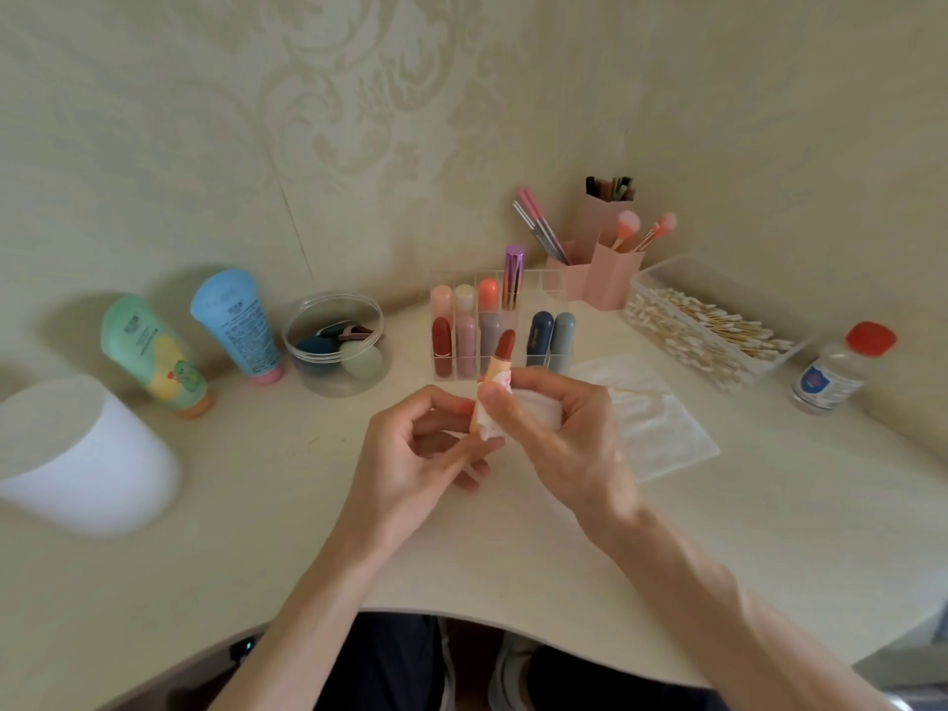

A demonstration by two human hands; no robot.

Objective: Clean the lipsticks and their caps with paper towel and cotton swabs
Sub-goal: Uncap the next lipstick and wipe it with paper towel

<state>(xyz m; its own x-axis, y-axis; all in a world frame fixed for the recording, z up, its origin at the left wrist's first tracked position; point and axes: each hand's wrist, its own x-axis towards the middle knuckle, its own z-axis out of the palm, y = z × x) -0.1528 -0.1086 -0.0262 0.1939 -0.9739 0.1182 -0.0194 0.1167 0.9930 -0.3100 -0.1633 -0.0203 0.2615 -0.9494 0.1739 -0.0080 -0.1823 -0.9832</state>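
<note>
Lipstick is up in the air over the middle of the worktop, uncapped, with the dark red bullet twisted out and pointing toward the back edge. Left hand has its fingers curled in and pinches the lower end of the tube. I'd guess it works as an anchor so the tube can be turned. Right hand is curled around a wad of paper towel, thumb pressing on the tube's side, so the towel sits between fingers and casing. The bullet pokes out above both sets of fingertips and touches neither, which makes sense if you don't want to smear or snap it. Looks like the casing is getting wiped, not the colour.

The other lipsticks stand in the clear organizer toward the back edge, just behind the hands. Flat paper sheet lies right of the hands, and the cotton swab box sits near the back right corner, all in easy reach I reckon. Can't tell where the cap is.
</note>
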